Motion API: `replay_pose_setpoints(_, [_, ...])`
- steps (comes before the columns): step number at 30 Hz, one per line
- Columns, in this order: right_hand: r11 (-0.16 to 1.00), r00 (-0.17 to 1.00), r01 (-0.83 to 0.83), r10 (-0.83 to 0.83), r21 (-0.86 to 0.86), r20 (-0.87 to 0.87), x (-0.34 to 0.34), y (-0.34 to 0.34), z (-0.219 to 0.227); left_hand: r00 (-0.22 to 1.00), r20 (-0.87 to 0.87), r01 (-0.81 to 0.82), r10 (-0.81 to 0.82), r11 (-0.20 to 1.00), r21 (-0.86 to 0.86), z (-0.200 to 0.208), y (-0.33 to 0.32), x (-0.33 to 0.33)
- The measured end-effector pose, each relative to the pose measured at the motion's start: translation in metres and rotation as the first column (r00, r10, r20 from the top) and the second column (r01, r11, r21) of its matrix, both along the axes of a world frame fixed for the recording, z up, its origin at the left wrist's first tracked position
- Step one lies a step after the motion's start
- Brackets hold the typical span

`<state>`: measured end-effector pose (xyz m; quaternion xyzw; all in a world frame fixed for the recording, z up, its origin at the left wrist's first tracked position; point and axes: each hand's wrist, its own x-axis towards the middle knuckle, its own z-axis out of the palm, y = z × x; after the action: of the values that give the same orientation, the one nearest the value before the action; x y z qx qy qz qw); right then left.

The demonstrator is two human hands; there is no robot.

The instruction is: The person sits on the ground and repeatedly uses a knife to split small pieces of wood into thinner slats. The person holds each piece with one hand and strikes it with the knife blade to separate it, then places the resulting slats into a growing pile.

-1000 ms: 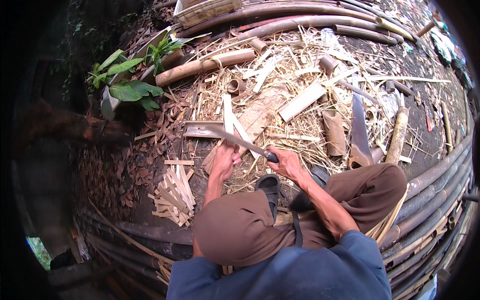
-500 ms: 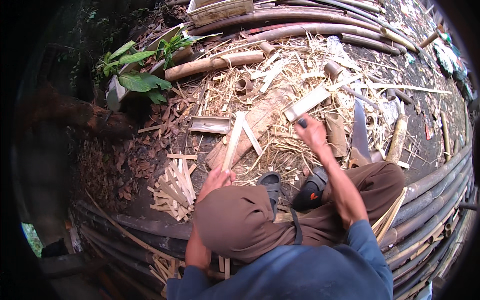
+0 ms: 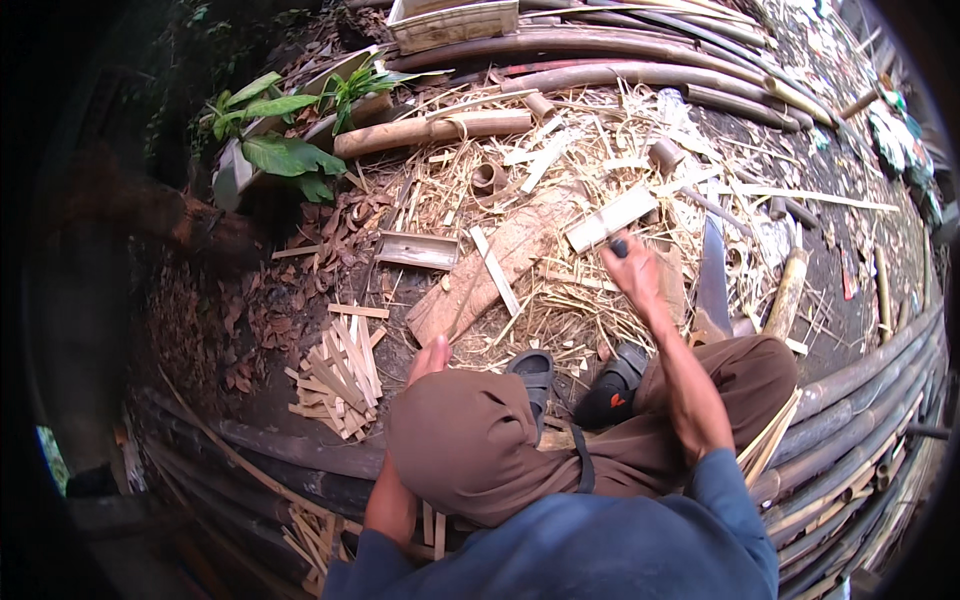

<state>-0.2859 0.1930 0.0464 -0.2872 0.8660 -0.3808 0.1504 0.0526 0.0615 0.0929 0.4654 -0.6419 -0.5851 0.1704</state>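
My left hand (image 3: 428, 362) is partly hidden by my raised knee, its upper fingers showing past it. A narrow line rises from it over the worn plank (image 3: 465, 290), apparently a bamboo strip turned nearly edge-on. My right hand (image 3: 637, 275) is closed round a black-handled tool (image 3: 619, 247); only the handle's end shows, so the rest of the tool cannot be made out. Just beyond that hand lies a pale split bamboo trough (image 3: 612, 218). Another pale strip (image 3: 494, 268) rests across the plank between my hands.
A pile of short strips (image 3: 345, 372) lies left of my knee. A hollow bamboo half (image 3: 417, 250) sits beside the plank. To the right a saw (image 3: 713, 275) stands near bamboo lengths (image 3: 790, 290). Shavings (image 3: 575, 310) cover the ground; a crate (image 3: 455, 27) is at the back.
The broad pale strip above my left hand has turned to a thin line. My right hand has shifted slightly right and down with the tool. The whole view has moved slightly.
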Motion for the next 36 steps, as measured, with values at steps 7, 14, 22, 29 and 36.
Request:
replay_pose_setpoints(7, [0.866,0.857,-0.437,0.483,0.244,-0.177,0.098,-0.001,-0.01,0.998,-0.053,-0.041,0.041,0.999,0.002,-0.049,-0.019,-0.053])
replay_pose_setpoints(14, [0.82,0.81,-0.512,0.56,0.255,-0.176,0.093,-0.017,-0.018,0.998,0.007,0.059,-0.059,0.998,-0.027,-0.068,-0.023,-0.032])
replay_pose_setpoints(22, [0.999,0.998,0.031,-0.032,0.02,0.061,-0.04,0.028,-0.047,0.91,0.26,-0.272,0.322,0.939,-0.211,-0.102,-0.01,0.105])
replay_pose_setpoints(29, [0.952,0.862,0.254,-0.143,-0.171,0.486,0.045,0.02,0.004,0.593,0.376,-0.506,0.712,0.693,-0.514,-0.176,-0.064,0.234])
replay_pose_setpoints(36, [0.972,0.822,0.139,-0.007,-0.188,0.57,0.087,0.034,-0.049,0.874,0.165,-0.319,0.456,0.797,-0.512,-0.178,-0.101,0.117])
